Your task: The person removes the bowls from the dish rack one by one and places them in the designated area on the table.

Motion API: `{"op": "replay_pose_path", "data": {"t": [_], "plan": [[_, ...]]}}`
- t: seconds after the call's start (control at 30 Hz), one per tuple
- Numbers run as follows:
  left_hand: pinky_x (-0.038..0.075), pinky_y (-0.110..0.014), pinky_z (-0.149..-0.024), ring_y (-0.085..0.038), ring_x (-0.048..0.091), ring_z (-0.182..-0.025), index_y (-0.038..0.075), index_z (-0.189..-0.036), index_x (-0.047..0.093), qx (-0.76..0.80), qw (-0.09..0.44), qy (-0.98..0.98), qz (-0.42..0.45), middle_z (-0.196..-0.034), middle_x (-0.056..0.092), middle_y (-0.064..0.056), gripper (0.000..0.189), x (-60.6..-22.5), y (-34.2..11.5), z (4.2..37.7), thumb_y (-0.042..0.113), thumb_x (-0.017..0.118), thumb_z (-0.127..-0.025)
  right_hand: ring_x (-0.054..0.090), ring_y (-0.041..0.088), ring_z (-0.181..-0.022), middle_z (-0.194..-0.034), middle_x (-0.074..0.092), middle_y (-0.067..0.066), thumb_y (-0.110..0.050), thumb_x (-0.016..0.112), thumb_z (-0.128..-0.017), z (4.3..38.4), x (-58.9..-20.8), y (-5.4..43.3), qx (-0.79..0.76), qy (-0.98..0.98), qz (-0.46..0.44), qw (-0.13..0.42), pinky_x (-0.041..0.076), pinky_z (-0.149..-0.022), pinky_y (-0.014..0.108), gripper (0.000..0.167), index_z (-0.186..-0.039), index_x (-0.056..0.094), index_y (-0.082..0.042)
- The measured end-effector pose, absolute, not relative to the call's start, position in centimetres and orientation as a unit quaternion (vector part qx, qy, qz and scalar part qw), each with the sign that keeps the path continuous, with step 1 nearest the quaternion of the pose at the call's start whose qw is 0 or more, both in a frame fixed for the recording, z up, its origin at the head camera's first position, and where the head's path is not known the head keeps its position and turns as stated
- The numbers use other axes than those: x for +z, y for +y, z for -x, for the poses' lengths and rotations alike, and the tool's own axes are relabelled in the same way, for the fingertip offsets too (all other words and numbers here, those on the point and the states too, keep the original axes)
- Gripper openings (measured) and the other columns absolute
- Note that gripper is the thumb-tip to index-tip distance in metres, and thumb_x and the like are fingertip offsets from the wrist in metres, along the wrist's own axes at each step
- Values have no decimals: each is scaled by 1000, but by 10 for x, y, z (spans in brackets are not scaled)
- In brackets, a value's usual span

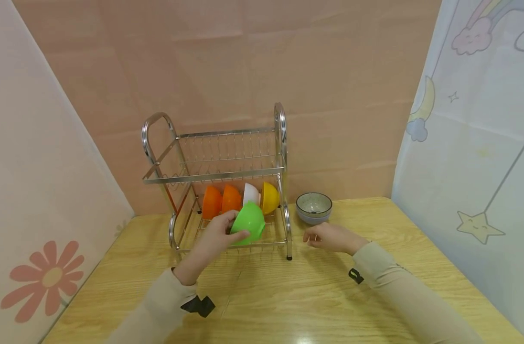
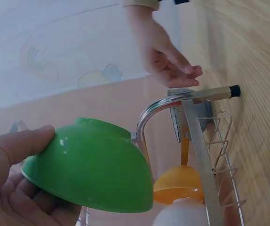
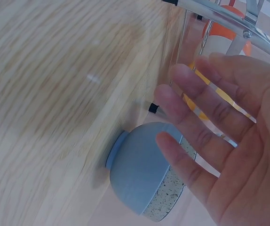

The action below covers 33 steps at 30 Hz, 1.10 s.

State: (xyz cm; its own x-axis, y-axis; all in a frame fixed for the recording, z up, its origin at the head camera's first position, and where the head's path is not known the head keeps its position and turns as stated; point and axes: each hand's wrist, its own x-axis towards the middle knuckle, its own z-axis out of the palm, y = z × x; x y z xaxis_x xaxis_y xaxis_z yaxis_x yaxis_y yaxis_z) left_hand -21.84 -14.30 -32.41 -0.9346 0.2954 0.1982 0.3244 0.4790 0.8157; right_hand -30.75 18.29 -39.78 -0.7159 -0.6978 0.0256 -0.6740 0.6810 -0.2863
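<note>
A green bowl [image 1: 250, 223] is pinched at its rim by my left hand [image 1: 216, 235], thumb on the outside and fingers inside, held tilted at the front of the metal dish rack [image 1: 214, 177]. The left wrist view shows its foot facing up. Behind it, on the lower tier, two orange bowls [image 1: 212, 202], a white bowl [image 1: 251, 195] and a yellow bowl [image 1: 270, 198] stand on edge in a row. My right hand [image 1: 330, 237] holds nothing, its fingers loosely bent, in front of a stack of a speckled bowl [image 1: 314, 203] and a blue-grey bowl [image 3: 139, 160].
The rack's upper tier [image 1: 227, 148] has upright wire dividers. A wooden table [image 1: 279, 296] bears the rack and the stacked bowls. A plain peach backdrop [image 1: 253, 71] closes off the rear, with patterned white panels [image 1: 468, 157] on both sides.
</note>
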Motion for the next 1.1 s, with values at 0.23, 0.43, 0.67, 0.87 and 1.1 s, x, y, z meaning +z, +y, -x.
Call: {"op": "replay_pose_path", "data": {"t": [0.23,0.43,0.67,0.87,1.1], "plan": [[55,-23,-66,-13,68,-78,9,-109,61,-242,167,-896,334,-94,71,-3,31,-331,-122,197,16,77,-83,62,6,-77,-93,70,-5,-15,62,-95,307,-398,186,-140,913,381,40,52,-68,28,11,-102,69,-12],[56,-21,-66,-6,68,-71,14,-95,66,-55,335,-806,485,-81,73,6,25,-344,-110,197,19,82,-77,61,4,-75,-90,69,-5,-12,62,-94,312,-400,188,-149,906,395,31,52,-66,26,9,-100,69,-10],[53,-17,-79,1,68,-80,19,-90,67,25,354,-742,569,-84,74,13,20,-367,-104,202,17,81,-77,63,6,-79,-92,69,-3,-14,63,-94,315,-399,187,-151,902,403,30,53,-68,25,7,-98,67,-17],[51,-14,-80,4,68,-79,23,-88,68,43,344,-736,581,-83,74,14,13,-376,-102,206,23,78,-79,64,7,-79,-92,70,-2,-11,63,-93,315,-398,188,-143,904,402,23,53,-69,25,8,-99,69,-12],[52,-16,-81,4,68,-79,22,-87,66,44,335,-734,590,-81,74,14,12,-380,-101,210,22,76,-81,63,7,-80,-91,69,-5,-13,62,-94,314,-402,191,-147,910,386,34,53,-70,26,10,-102,69,-11]]}}
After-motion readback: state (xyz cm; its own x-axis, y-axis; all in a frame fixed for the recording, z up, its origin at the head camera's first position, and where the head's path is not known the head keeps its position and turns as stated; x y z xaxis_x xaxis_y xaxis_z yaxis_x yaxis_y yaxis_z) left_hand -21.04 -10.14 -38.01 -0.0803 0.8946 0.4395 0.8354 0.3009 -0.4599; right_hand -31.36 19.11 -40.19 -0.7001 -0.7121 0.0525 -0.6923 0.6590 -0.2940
